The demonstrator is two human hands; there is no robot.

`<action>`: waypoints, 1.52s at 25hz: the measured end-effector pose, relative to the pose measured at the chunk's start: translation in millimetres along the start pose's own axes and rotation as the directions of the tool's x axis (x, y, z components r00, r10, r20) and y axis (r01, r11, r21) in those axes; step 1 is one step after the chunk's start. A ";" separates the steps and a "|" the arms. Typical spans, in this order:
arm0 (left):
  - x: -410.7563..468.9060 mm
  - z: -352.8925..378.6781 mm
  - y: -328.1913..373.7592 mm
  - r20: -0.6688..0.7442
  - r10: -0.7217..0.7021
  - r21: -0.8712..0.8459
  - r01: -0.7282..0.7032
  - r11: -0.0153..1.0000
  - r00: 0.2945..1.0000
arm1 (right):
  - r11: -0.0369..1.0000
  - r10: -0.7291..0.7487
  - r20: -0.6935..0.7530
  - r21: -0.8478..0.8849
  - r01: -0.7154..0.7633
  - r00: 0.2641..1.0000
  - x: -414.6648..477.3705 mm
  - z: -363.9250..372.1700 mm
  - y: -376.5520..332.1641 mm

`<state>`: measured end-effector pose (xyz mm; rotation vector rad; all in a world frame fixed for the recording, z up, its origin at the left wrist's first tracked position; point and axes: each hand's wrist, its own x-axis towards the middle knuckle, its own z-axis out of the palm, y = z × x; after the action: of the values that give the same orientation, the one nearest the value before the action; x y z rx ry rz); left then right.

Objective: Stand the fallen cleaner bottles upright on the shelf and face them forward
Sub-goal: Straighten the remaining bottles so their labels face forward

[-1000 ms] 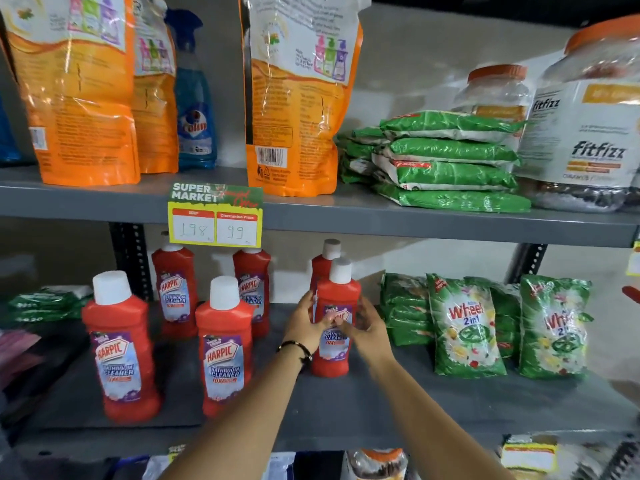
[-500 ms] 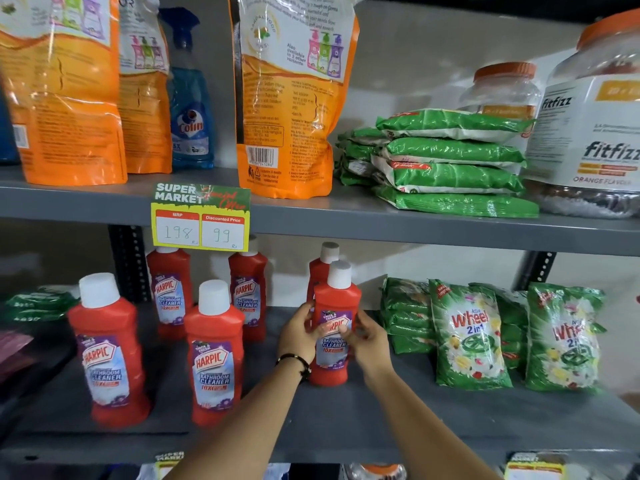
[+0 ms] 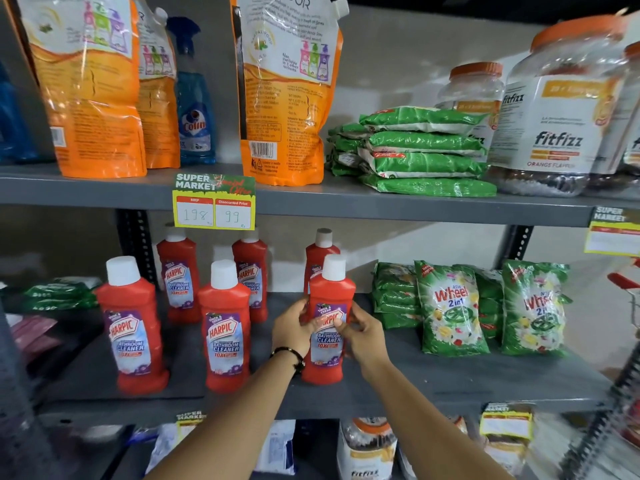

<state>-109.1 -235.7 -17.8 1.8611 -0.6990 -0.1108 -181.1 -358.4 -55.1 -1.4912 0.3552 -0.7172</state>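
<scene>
Several red Harpic bathroom cleaner bottles with white caps stand upright on the grey middle shelf (image 3: 433,382). My left hand (image 3: 292,329) and my right hand (image 3: 363,336) both grip the front right bottle (image 3: 330,292), which is upright with its label facing me. Another bottle (image 3: 320,249) stands right behind it. To the left, two front bottles (image 3: 133,327) (image 3: 225,327) and two rear bottles (image 3: 178,277) (image 3: 251,268) stand with labels forward.
Green Wheel detergent packets (image 3: 450,310) stand just right of the held bottle. A price tag (image 3: 214,202) hangs from the upper shelf edge. Orange refill pouches (image 3: 284,91), a blue spray bottle (image 3: 194,98) and Fitfizz jars (image 3: 561,109) fill the upper shelf.
Both hands stay on the front right bottle, which has turned slightly so that more of its label shows. The camera has shifted a little.
</scene>
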 end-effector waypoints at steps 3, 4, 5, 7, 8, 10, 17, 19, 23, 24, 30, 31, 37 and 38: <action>-10.2 -3.7 -1.4 0.001 -0.012 0.001 0.012 1.000 1.000 | 1.000 0.008 -0.001 0.003 -0.008 1.000 -9.3 2.8 1.3; -11.9 -4.3 -2.5 -0.001 -0.013 0.002 0.013 1.000 1.000 | 1.000 0.009 -0.005 -0.006 -0.009 1.000 -11.2 3.3 1.5; -12.8 -4.9 -3.6 -0.006 -0.010 0.004 0.010 1.000 1.000 | 1.000 0.007 -0.013 -0.017 -0.007 1.000 -13.7 4.0 0.1; -13.5 -5.4 -5.4 -0.011 -0.011 0.001 0.011 1.000 1.000 | 0.999 0.006 -0.026 -0.038 -0.007 1.000 -17.9 5.4 -3.4; -14.0 -5.3 -5.2 -0.011 -0.010 -0.006 0.010 1.000 1.000 | 0.999 0.005 -0.031 -0.042 -0.006 1.000 -18.5 5.3 -3.7; -13.5 -3.5 -5.1 -0.015 -0.010 -0.013 0.010 1.000 1.000 | 0.999 -0.011 -0.031 -0.049 0.009 0.999 -19.1 4.9 -4.4; -9.9 -0.4 -6.2 -0.006 -0.014 -0.013 0.014 1.000 1.000 | 0.999 -0.009 -0.025 -0.036 0.008 1.000 -14.7 2.6 0.2; -9.2 -0.9 -6.2 -0.005 -0.015 -0.017 0.015 1.000 1.000 | 0.999 -0.012 -0.025 -0.040 0.011 1.000 -12.7 3.5 1.2; -8.2 -4.1 -6.2 0.002 -0.014 -0.017 0.014 1.000 1.000 | 0.999 -0.013 -0.022 -0.042 0.012 1.000 -9.5 4.7 3.1; -8.2 -4.7 -6.4 0.005 -0.016 -0.019 0.016 1.000 1.000 | 0.999 -0.012 -0.025 -0.045 0.010 1.000 -9.1 5.1 3.6; -11.2 -5.0 -4.6 0.019 -0.022 -0.019 0.023 1.000 1.000 | 0.998 -0.013 -0.020 -0.057 0.012 1.000 -10.1 3.4 3.5; -11.7 -5.2 -4.2 0.019 -0.025 -0.017 0.025 1.000 1.000 | 0.998 -0.002 -0.018 -0.065 0.000 1.000 -10.1 3.6 3.1; -14.5 -6.1 -4.4 0.013 -0.029 0.001 0.029 1.000 0.999 | 0.992 0.043 -0.037 -0.117 -0.047 0.998 -11.1 3.3 3.7; -15.1 -6.1 -4.2 0.013 -0.030 0.000 0.030 1.000 0.999 | 0.992 0.036 -0.027 -0.118 -0.039 0.999 -11.6 2.8 3.8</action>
<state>-117.4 -222.0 -22.8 1.8726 -0.6806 -0.1425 -187.2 -349.2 -61.0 -1.5846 0.4505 -0.6950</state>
